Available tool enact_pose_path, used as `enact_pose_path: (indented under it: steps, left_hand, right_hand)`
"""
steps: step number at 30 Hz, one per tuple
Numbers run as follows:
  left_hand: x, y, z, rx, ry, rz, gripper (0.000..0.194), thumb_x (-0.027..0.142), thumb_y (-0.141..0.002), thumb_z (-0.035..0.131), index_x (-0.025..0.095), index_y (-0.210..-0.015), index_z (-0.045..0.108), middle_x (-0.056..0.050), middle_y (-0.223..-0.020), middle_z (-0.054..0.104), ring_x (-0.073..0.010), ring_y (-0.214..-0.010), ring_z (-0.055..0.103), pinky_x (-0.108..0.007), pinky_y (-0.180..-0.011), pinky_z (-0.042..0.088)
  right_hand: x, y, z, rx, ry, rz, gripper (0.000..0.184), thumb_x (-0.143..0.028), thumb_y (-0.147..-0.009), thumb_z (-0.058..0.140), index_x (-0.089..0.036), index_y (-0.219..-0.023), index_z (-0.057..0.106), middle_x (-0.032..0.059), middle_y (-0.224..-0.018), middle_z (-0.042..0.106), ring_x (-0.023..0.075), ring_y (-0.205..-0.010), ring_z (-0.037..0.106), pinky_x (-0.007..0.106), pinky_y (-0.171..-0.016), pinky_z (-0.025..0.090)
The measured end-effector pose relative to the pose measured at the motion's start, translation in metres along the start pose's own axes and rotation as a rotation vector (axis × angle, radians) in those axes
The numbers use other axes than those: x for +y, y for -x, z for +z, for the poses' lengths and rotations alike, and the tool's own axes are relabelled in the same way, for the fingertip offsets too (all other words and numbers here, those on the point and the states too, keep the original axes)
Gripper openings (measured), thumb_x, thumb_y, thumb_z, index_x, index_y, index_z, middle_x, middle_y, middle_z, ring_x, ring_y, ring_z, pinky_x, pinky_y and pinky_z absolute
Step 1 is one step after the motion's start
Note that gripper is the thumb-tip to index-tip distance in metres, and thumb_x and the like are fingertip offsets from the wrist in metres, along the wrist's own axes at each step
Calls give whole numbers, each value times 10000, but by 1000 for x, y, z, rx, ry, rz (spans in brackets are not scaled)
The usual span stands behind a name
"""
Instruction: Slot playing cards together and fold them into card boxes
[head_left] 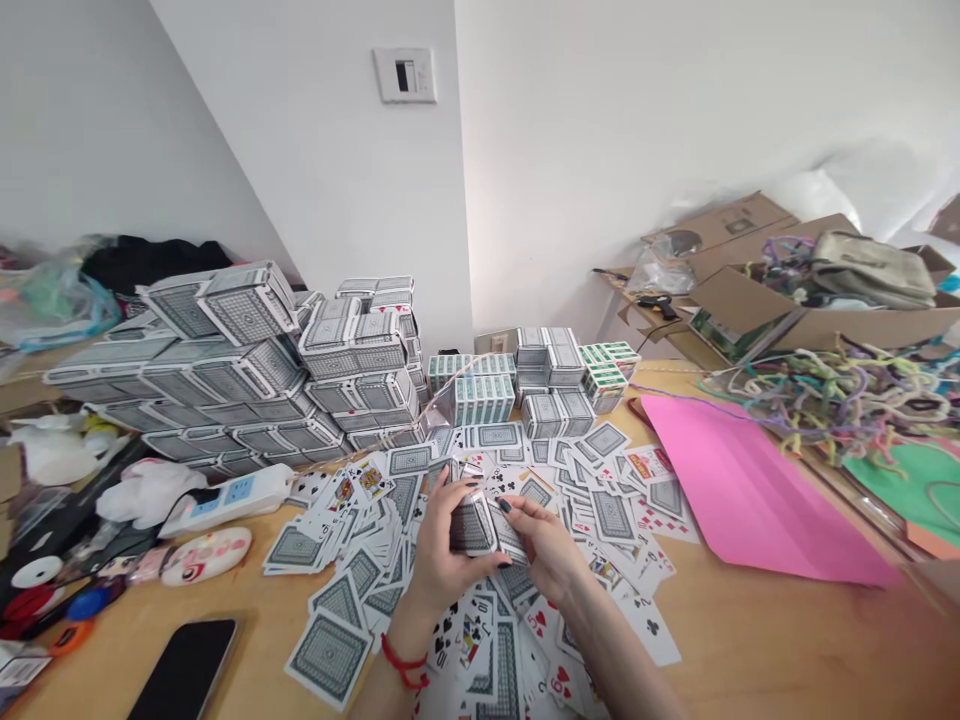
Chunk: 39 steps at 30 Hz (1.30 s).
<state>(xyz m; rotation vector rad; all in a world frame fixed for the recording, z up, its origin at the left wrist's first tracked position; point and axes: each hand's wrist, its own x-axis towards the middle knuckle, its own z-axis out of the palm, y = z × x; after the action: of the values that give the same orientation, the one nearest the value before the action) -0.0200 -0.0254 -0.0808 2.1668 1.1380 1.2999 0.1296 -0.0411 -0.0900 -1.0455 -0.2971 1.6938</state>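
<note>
Above the middle of the table, my left hand is wrapped round a deck of playing cards with a grey patterned back. I cannot tell whether this deck is boxed. My right hand is closed at the deck's right side, thumb and fingers gripping a second grey-patterned part that touches the first. Beneath and around both hands lie loose playing cards, some face up and some face down. A two of clubs lies right of my right forearm.
Grey card boxes are stacked at the back left, with green-and-white boxes at the back centre. Pink paper lies right. A phone and a power strip are left. Tangled yarn sits far right.
</note>
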Motion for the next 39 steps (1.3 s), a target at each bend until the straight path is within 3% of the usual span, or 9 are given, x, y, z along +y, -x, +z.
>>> enact_pose_path:
  steps: [6, 15, 22, 29, 39]
  left_hand:
    - [0, 1, 2, 36, -1, 85, 748, 651, -625, 582, 207, -1195, 391, -122, -1094, 577, -333, -1195, 427, -558, -988, 328]
    - [2, -2, 3, 61, -32, 162, 730, 635, -636, 587, 203, -1186, 378, -129, -1066, 575, -321, -1138, 484, -567, -982, 334]
    - [1, -4, 3, 51, -65, 168, 697, 614, -664, 581, 169, -1169, 402, -126, -1053, 579, -298, -1058, 535, -581, -1009, 281]
    - [4, -4, 4, 8, -113, 158, 638, 510, -700, 603, 140, -1182, 407, -143, -1105, 559, -282, -1069, 521, -573, -1038, 235]
    - [10, -8, 2, -49, -176, 158, 545, 471, -738, 541, 158, -1171, 434, -124, -1100, 572, -276, -1069, 523, -561, -1039, 243]
  right_hand:
    - [-1, -1, 0, 4, 6, 35, 189, -200, -549, 751, -144, -709, 667, 22, -599, 659, 140, -503, 578, 238, -467, 455]
    - [-11, -3, 2, -77, 19, 218, 162, -148, -577, 725, -103, -728, 684, 43, -620, 667, 110, -487, 552, 206, -464, 423]
    - [-9, 6, 7, 40, -87, 35, 221, -228, -552, 771, -148, -739, 683, 20, -651, 662, 123, -548, 553, 217, -515, 413]
    - [-7, 18, 9, 28, -150, -135, 252, -305, -610, 761, -212, -821, 660, -26, -731, 629, 87, -579, 511, 189, -537, 388]
    - [-8, 22, 13, 16, -124, -186, 256, -324, -639, 741, -215, -843, 633, -34, -731, 588, 92, -607, 490, 195, -566, 389]
